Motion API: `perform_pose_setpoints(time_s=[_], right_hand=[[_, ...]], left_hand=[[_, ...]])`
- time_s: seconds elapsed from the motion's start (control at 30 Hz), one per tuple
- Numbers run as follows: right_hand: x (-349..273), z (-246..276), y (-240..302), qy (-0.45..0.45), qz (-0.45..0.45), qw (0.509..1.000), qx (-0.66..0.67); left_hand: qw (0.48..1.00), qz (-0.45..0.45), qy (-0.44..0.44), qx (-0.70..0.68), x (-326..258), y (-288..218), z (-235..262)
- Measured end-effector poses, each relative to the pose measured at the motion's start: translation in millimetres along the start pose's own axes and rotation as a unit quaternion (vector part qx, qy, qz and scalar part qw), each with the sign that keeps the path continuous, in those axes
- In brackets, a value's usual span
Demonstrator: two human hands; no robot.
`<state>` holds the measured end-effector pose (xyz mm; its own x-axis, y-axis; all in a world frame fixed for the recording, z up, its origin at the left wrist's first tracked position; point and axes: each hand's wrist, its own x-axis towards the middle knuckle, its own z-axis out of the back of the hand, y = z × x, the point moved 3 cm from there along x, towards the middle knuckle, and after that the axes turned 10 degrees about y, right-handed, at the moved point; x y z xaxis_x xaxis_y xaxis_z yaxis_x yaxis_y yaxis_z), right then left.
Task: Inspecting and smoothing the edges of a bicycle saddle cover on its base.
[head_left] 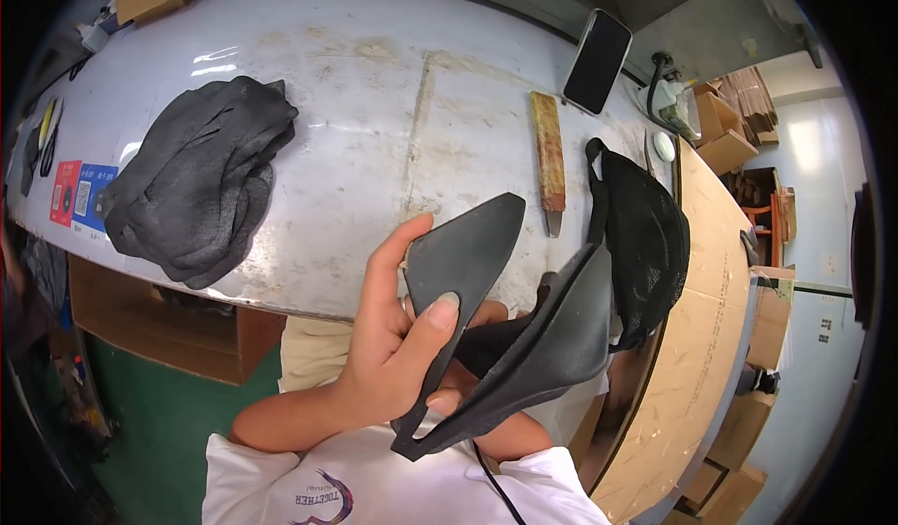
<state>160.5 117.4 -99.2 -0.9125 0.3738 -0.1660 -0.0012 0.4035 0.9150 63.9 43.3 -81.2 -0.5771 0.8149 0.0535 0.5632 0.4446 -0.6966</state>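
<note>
In front of my chest is a smooth black cupped piece [559, 341], foam-like, with a slotted loop at its lower end; it resembles a face mask. My left hand [388, 333] pinches its flat pointed panel [472, 244], thumb on top and fingers behind. Whether panel and cup are one folded piece I cannot tell. My right hand [451, 387] is mostly hidden behind the piece, its curled fingertips showing against it from below. Just right of the cup lies a black mesh piece [645, 235] with a strap loop, at the table's right end.
A pile of dark grey pieces [201, 179] lies on the left of the white table [346, 114]. Beyond my hands are a worn wooden-handled blade [549, 156] and a propped phone [597, 62]. Cardboard [697, 357] covers a surface at right; an open carton [159, 324] stands below the table's left edge.
</note>
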Motion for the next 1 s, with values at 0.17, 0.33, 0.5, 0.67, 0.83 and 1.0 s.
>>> perform_pose_setpoints(time_s=[0.17,0.33,0.5,0.67,0.83,1.0], right_hand=[[9.4,12.0,-6.5,0.041,0.036,0.998,0.023],[10.8,22.5,-3.4,0.031,0.068,0.996,0.046],[9.1,34.1,5.5,0.013,0.102,0.993,0.064],[5.6,42.7,21.0,0.011,0.223,0.956,-0.189],[0.5,39.4,16.6,-0.008,0.342,0.918,-0.202],[-4.9,29.3,22.7,-0.005,0.292,0.944,-0.151]], left_hand=[[0.996,0.051,-0.020,0.074,-14.2,10.8,2.0],[0.995,0.002,0.015,0.100,-13.6,6.3,7.2],[0.974,0.126,0.158,0.099,-14.9,-24.4,20.9],[0.965,0.175,0.166,0.105,-18.2,-28.4,24.1],[0.965,0.209,0.160,0.016,-19.4,-23.3,27.4],[0.960,0.231,0.159,-0.023,-22.9,-22.4,28.9]])
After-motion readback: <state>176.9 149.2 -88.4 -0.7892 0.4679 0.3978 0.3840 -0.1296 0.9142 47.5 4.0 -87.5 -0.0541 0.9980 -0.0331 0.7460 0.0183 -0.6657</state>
